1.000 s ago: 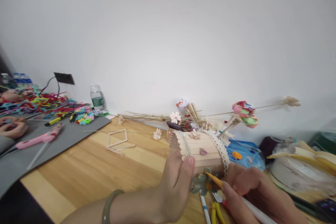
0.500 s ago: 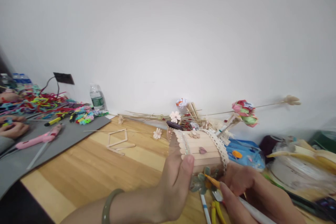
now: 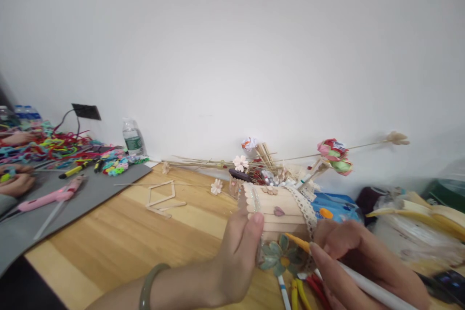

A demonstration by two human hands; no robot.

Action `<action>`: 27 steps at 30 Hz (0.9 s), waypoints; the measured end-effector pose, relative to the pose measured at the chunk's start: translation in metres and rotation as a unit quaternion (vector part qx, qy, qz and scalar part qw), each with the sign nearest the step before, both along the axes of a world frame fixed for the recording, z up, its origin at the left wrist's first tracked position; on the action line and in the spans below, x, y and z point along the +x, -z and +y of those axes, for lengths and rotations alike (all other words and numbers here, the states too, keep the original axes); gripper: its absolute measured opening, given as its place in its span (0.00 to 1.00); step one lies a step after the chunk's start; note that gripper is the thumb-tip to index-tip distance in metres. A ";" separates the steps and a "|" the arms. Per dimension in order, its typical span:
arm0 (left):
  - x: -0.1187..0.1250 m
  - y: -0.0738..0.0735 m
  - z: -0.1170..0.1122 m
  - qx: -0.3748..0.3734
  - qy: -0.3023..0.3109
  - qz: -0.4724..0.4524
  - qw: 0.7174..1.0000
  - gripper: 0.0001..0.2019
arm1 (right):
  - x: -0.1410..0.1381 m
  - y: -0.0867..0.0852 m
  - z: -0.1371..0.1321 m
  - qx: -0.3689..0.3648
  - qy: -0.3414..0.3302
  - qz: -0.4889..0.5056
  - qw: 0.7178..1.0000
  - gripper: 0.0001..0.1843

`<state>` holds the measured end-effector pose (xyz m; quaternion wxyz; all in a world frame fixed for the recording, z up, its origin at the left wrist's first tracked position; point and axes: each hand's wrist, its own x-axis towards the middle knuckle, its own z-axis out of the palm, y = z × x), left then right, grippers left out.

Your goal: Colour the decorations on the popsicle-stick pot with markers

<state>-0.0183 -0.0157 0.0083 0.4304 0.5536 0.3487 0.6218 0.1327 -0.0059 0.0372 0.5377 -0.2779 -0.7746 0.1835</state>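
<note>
My left hand (image 3: 238, 256) is closed around the left end of a cup made of craft sticks (image 3: 279, 223), which lies tilted on its side. Lace trim (image 3: 308, 208) rings its right end, and a glittery band runs near the left. A green flower with a yellow centre (image 3: 284, 259) sits on the cup's lower side. In my right hand (image 3: 359, 256) is a white-handled paintbrush with an orange tip (image 3: 298, 241); the tip is just above the flower's petals. Part of the right hand is close to the lace end.
Dried stems and paper flowers (image 3: 334, 152) lie by the wall. Craft sticks (image 3: 160, 196) rest on the table. A pink glue gun (image 3: 54, 196) and a bottle (image 3: 132, 138) are on the left, near a co-worker's hands (image 3: 18, 179). A peeled banana (image 3: 417, 213) is at right.
The cup has turned so the green flower shows more fully. The brush tip has moved from the flower's middle up and right to its upper petals.
</note>
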 end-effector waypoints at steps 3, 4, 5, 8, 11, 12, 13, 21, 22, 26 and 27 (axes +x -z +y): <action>0.000 -0.002 0.000 0.004 0.014 -0.001 1.000 0.20 | -0.001 0.001 0.000 0.015 0.008 -0.011 1.000 0.11; 0.000 -0.002 0.000 0.005 0.014 0.000 1.000 0.20 | -0.001 0.001 0.001 0.017 0.009 -0.015 1.000 0.11; 0.000 -0.003 0.000 0.005 0.011 0.001 1.000 0.20 | -0.001 0.002 0.001 0.018 0.011 -0.019 1.000 0.11; 0.000 -0.005 -0.001 0.002 -0.005 0.008 1.000 0.18 | -0.001 0.003 0.002 0.004 0.013 -0.025 1.000 0.12; 0.000 -0.006 -0.001 0.007 -0.005 0.002 1.000 0.18 | -0.001 0.002 0.003 0.001 0.005 -0.021 1.000 0.11; 0.000 -0.007 -0.001 0.011 -0.004 -0.001 1.000 0.19 | -0.001 0.002 0.003 0.007 0.002 -0.016 1.000 0.11; 0.000 -0.007 -0.002 0.014 -0.002 -0.002 1.000 0.19 | -0.002 0.002 0.003 0.013 0.001 -0.016 1.000 0.11; 0.001 -0.004 -0.001 0.017 0.006 0.004 1.000 0.19 | -0.001 0.005 0.005 -0.011 -0.006 0.000 1.000 0.13; 0.001 -0.004 -0.001 0.018 0.006 0.002 1.000 0.20 | -0.001 0.004 0.005 -0.006 -0.008 -0.010 1.000 0.13; 0.000 -0.003 -0.001 0.010 0.001 0.003 1.000 0.20 | 0.000 0.002 0.004 0.002 0.007 -0.024 1.000 0.12; 0.000 -0.003 -0.001 0.008 -0.004 0.005 1.000 0.19 | 0.001 0.002 0.004 0.004 0.010 -0.023 1.000 0.12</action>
